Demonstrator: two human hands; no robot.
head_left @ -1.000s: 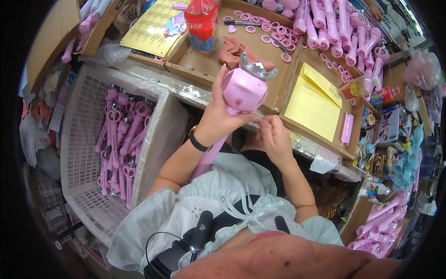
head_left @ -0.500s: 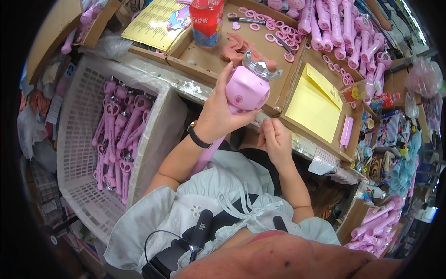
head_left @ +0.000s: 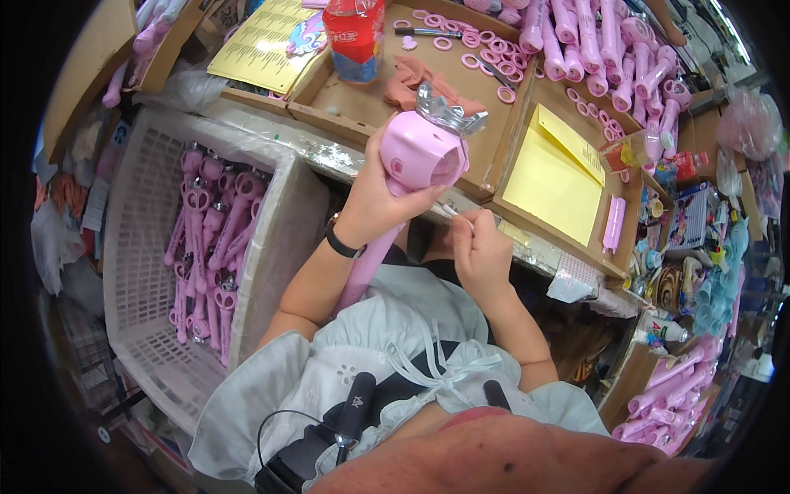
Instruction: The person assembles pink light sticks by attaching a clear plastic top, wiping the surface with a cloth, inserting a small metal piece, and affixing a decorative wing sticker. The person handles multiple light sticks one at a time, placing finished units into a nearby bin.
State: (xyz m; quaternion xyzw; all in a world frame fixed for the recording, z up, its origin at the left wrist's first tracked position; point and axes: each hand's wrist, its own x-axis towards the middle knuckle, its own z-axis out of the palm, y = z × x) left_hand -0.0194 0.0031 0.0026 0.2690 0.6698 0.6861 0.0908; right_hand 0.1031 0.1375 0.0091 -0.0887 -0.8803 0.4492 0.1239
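Head-worn fisheye looking steeply down

The left of two side-by-side cameras looks over a pale blouse (head_left: 331,368) to the left hand (head_left: 370,203) and right hand (head_left: 484,249), close up, facing a cardboard tray (head_left: 355,104) beyond.

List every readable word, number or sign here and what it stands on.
Red container: white lettering, not copied.
Black chest device: white lettering, not copied.
Left yellow sheet: dark lines, too small to read.
Right yellow sheet: print too small.
Pink wand: small mark, illegible.

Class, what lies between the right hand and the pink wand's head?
In the head view, the left thumb and a thin white item the right hand holds.
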